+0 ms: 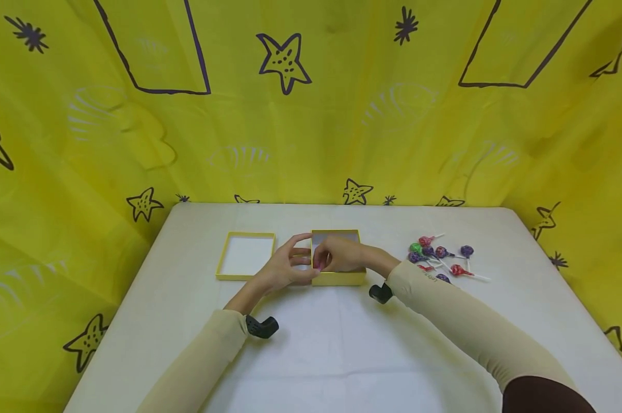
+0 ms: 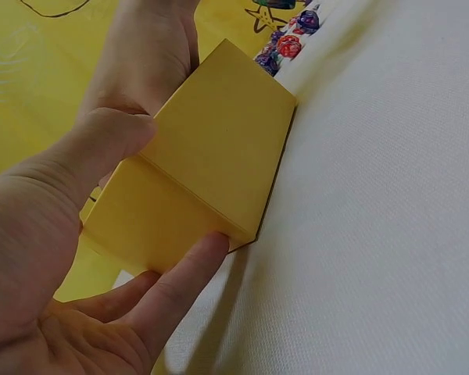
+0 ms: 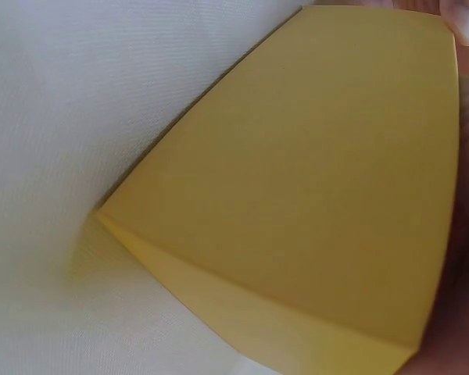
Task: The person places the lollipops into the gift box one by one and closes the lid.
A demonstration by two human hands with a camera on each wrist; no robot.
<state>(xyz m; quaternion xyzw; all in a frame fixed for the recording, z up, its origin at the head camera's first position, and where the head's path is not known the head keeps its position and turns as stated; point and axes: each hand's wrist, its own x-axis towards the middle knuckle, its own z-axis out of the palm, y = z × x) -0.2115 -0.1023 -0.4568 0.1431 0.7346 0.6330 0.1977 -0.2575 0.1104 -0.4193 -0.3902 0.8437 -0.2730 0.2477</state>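
Note:
An open yellow box [image 1: 339,279] stands on the white table, its inside pale. My left hand [image 1: 284,265] holds the box at its left side; in the left wrist view the thumb [image 2: 125,129] lies at the top edge and a fingertip [image 2: 216,244] touches the wall low down. My right hand [image 1: 341,253] reaches down into the box with curled fingers, pinching a lollipop with a pink head [image 1: 319,264]; its stick is hidden. The right wrist view is mostly filled by the box's outer wall [image 3: 297,180], with part of a hand behind it.
To the left lies a shallow yellow-edged lid [image 1: 246,258], white inside. Several wrapped lollipops, among them a red one [image 1: 457,269], a green one [image 1: 415,248] and a purple one [image 1: 466,250], lie loose to the right. A yellow patterned curtain [image 1: 311,132] hangs behind the table.

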